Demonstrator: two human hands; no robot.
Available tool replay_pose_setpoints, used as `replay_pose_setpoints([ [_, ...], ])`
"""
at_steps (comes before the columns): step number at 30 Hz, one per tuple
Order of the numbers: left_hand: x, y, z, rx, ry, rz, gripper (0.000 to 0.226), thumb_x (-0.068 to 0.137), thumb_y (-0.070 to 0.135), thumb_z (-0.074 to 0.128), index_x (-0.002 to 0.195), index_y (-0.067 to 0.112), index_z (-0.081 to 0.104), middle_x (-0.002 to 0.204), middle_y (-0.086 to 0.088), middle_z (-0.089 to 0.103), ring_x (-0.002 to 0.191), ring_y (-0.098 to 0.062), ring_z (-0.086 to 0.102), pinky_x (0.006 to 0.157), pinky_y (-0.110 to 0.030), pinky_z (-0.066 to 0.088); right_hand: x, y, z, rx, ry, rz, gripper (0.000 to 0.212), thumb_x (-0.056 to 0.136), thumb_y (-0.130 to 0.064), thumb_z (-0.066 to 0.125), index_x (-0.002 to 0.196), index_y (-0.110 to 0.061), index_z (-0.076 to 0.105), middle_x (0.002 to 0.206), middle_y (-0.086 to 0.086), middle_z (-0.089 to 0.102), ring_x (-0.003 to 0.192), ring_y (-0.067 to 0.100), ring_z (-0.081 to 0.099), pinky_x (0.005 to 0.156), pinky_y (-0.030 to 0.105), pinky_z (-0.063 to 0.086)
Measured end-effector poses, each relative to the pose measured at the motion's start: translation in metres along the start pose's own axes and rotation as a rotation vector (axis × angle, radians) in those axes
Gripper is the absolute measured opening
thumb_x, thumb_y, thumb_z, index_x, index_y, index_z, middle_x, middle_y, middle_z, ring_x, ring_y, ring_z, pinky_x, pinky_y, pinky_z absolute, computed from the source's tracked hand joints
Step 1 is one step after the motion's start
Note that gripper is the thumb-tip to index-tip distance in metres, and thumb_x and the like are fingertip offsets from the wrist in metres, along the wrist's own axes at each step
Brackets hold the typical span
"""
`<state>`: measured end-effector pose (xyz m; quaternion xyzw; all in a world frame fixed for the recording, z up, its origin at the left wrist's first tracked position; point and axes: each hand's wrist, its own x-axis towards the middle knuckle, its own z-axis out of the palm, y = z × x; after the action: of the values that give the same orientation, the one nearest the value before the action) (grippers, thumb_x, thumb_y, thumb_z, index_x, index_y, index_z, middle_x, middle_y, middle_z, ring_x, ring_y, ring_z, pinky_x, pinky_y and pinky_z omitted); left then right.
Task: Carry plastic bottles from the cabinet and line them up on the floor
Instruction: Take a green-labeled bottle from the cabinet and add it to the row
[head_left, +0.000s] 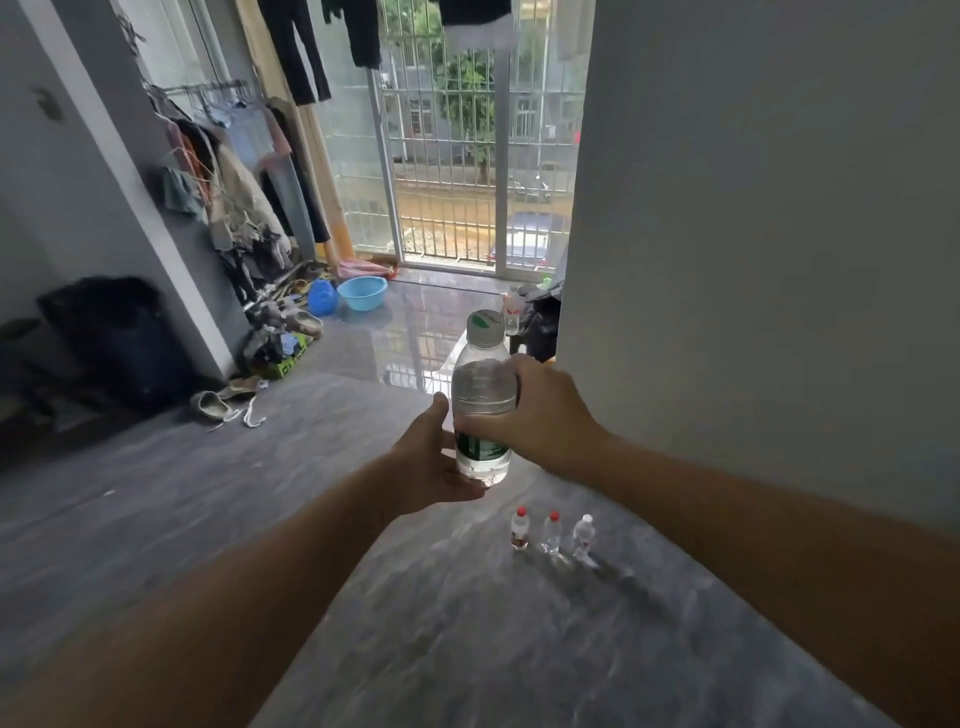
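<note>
From where I watched, my left hand (431, 457) cupped the base of the green-label bottle (482, 400) from below, its grip loose around the bottom. My right hand (540, 410) had its grip wrapped round the bottle's middle, carrying it upright in the air, long axis vertical, cap toward the ceiling. I judged this the carrying step. Lower right, three small bottles (550, 532) stood in a row on the floor (363, 597), caps up. The next move called for lowering this one upright beside the row, in line.
</note>
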<state>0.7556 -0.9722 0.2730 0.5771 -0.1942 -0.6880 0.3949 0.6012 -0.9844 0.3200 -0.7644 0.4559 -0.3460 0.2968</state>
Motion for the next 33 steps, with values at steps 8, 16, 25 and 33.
replay_pose_setpoints([
  [8,0.073,0.062,-0.037,-0.016,0.034,-0.008,0.079,0.089,0.068,0.035,0.122,-0.002,0.053,0.113,-0.031,0.062,0.094,-0.042,0.064,0.072,-0.045,0.055,0.1,0.02,0.036,-0.003,-0.071,-0.001,0.069,0.059,-0.054,0.082,0.113,-0.019,0.059,0.105,-0.004,0.068,0.096,0.014,0.065,0.081,0.032,0.056],
  [16,0.161,0.138,-0.058,-0.055,0.079,-0.009,0.076,0.088,0.067,0.04,0.121,0.0,0.055,0.113,-0.03,0.063,0.098,-0.041,0.065,0.076,-0.045,0.056,0.215,0.046,0.057,-0.003,-0.089,-0.048,0.067,0.059,-0.052,0.082,0.111,-0.018,0.059,0.102,-0.003,0.068,0.092,0.014,0.065,0.08,0.031,0.056],
  [25,0.239,0.198,-0.083,-0.053,0.048,-0.006,0.071,0.092,0.061,0.036,0.12,-0.001,0.057,0.116,-0.032,0.061,0.105,-0.042,0.062,0.088,-0.047,0.052,0.31,0.072,0.084,-0.042,-0.095,-0.053,0.065,0.058,-0.056,0.081,0.107,-0.02,0.058,0.1,-0.005,0.067,0.089,0.013,0.064,0.072,0.028,0.055],
  [33,0.326,0.246,-0.11,-0.033,0.015,-0.051,0.078,0.086,0.069,0.041,0.117,0.0,0.059,0.112,-0.032,0.062,0.099,-0.043,0.065,0.083,-0.047,0.055,0.387,0.103,0.117,-0.013,-0.058,0.014,0.072,0.049,-0.061,0.077,0.107,-0.024,0.055,0.097,-0.01,0.068,0.087,0.01,0.065,0.077,0.031,0.055],
])
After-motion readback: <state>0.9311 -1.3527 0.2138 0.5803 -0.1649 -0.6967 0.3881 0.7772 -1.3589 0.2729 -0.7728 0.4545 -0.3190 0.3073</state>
